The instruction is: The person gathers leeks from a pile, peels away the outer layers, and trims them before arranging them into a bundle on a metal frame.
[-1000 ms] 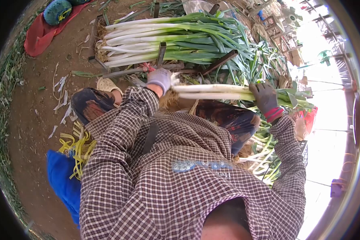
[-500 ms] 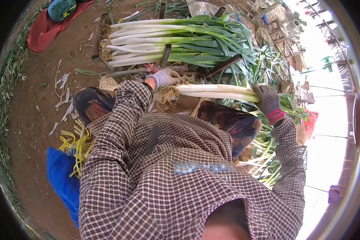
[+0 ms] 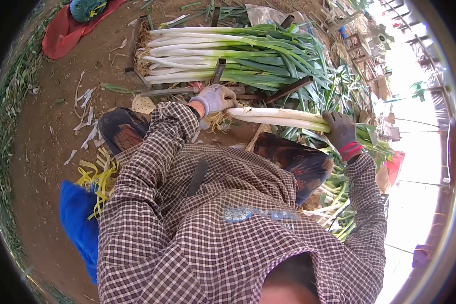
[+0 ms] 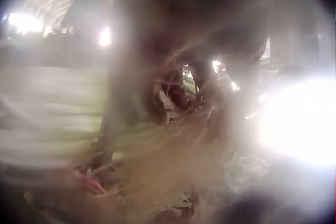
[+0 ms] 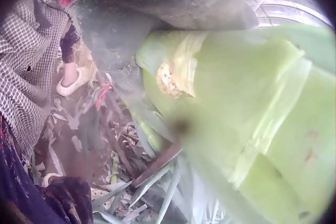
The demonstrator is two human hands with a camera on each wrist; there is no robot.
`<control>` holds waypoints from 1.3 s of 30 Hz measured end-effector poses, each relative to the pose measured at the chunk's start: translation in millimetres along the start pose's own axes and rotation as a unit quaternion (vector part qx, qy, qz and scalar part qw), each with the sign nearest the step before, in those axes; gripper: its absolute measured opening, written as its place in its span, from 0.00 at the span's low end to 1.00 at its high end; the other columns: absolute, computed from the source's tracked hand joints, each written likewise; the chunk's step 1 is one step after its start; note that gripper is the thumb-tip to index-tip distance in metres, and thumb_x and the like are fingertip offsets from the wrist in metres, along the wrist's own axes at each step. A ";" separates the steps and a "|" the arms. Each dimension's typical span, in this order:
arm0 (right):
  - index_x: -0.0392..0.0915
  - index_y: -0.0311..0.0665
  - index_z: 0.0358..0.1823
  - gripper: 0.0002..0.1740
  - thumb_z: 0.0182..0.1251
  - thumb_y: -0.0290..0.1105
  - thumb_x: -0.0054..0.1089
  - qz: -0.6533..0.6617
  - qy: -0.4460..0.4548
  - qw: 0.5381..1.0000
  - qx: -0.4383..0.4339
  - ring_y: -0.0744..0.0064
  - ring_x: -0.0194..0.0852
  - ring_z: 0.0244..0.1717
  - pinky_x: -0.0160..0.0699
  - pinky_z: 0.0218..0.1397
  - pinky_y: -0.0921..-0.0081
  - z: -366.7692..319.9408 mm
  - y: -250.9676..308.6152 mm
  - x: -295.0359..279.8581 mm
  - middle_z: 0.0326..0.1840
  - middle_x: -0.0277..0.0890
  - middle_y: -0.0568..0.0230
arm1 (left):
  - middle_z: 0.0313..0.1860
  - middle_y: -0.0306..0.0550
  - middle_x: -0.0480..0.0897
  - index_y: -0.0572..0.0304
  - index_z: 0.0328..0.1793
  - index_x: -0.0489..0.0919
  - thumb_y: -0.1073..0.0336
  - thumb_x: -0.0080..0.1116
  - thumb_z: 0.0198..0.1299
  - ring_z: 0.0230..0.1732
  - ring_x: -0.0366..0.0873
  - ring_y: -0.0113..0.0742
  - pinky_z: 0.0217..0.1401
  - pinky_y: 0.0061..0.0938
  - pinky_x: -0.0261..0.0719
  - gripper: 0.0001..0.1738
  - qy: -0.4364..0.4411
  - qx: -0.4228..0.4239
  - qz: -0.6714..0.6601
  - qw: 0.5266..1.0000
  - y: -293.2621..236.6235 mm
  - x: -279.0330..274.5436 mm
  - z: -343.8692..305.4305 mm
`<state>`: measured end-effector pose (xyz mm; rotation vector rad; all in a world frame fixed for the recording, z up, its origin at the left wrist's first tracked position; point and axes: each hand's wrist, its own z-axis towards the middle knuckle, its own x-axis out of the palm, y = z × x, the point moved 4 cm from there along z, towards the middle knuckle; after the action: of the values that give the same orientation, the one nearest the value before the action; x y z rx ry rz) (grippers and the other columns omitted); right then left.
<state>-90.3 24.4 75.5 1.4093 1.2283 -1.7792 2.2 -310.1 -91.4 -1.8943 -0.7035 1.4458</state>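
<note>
Two long leeks, white towards the roots and green at the leaves, lie crosswise in front of the body. My right hand, in a dark glove with a red cuff, grips them where white turns green; its wrist view shows the green part up close. At the root end, my left hand in a pale glove has bent fingers pinching the upper leek. Brown roots hang below that hand. The left wrist view is blurred, with the left hand dark above the roots.
Beyond the hands, a row of leeks lies in a metal frame with upright posts. More leeks lie by the right leg. Yellow strips and a blue cloth are at the left. Leaf scraps litter the soil.
The left hand moved slightly right and up, from the loose roots onto the root end of the leeks. The right hand kept its grip, shifting slightly right and down with the leeks.
</note>
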 end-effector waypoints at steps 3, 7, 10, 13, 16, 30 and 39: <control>0.73 0.47 0.45 0.23 0.45 0.31 0.70 -0.001 -0.012 1.000 0.001 0.60 0.78 0.40 0.77 0.43 0.63 1.1 3.8 -1.5 0.36 0.75 0.64 | 0.47 0.48 0.86 0.49 0.53 0.85 0.43 0.56 0.61 0.53 0.81 0.51 0.60 0.43 0.76 0.24 -0.097 -0.078 0.105 0.987 13.6 0.0 3.9; 0.73 0.47 0.46 0.24 0.45 0.33 0.72 -0.003 0.046 0.998 0.045 0.58 0.79 0.41 0.78 0.43 0.62 -3.7 -2.4 1.0 0.38 0.77 0.63 | 0.58 0.54 0.81 0.53 0.60 0.81 0.55 0.53 0.65 0.59 0.79 0.51 0.62 0.41 0.76 0.21 -0.059 -0.312 0.135 0.939 70.2 -20.3 -19.2; 0.73 0.46 0.47 0.25 0.46 0.35 0.73 0.049 0.069 0.992 0.089 0.54 0.80 0.39 0.78 0.41 0.59 -8.2 -14.0 1.8 0.36 0.78 0.60 | 0.65 0.58 0.76 0.54 0.66 0.77 0.53 0.57 0.61 0.65 0.74 0.53 0.65 0.42 0.74 0.28 0.108 -0.308 0.318 0.890 170.7 26.0 -13.6; 0.74 0.44 0.47 0.23 0.50 0.37 0.74 0.154 0.099 0.974 0.130 0.49 0.81 0.36 0.79 0.41 0.57 -0.5 -24.1 6.0 0.33 0.80 0.53 | 0.55 0.54 0.83 0.54 0.59 0.82 0.47 0.61 0.58 0.57 0.78 0.47 0.61 0.38 0.75 0.27 0.226 -0.166 0.177 0.943 73.6 10.8 -27.9; 0.76 0.42 0.48 0.23 0.53 0.38 0.72 0.292 0.153 0.932 0.152 0.52 0.82 0.38 0.79 0.44 0.61 9.5 -27.1 15.0 0.35 0.81 0.52 | 0.48 0.44 0.84 0.56 0.54 0.84 0.50 0.61 0.62 0.50 0.78 0.33 0.57 0.28 0.75 0.22 0.250 -0.167 -0.171 0.938 6.5 14.5 -34.3; 0.73 0.37 0.64 0.42 0.45 0.41 0.82 0.421 0.314 0.847 0.083 0.69 0.79 0.51 0.79 0.54 0.68 20.7 -4.6 65.3 0.52 0.81 0.60 | 0.63 0.50 0.74 0.59 0.71 0.65 0.60 0.61 0.65 0.61 0.75 0.40 0.66 0.37 0.74 0.31 0.033 0.201 -0.686 0.698 -74.1 20.8 4.7; 0.73 0.36 0.60 0.39 0.43 0.32 0.83 0.618 0.273 0.735 0.057 0.76 0.75 0.49 0.78 0.55 0.71 133.5 15.7 -32.3 0.50 0.79 0.66 | 0.69 0.49 0.70 0.60 0.76 0.58 0.61 0.60 0.67 0.70 0.67 0.40 0.75 0.36 0.65 0.36 -0.114 0.278 -0.777 0.554 -141.5 -54.3 8.9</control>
<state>-126.4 -105.7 105.4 2.1316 0.1238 -0.4899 -24.5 -257.1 48.4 -0.0835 -1.2820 0.4578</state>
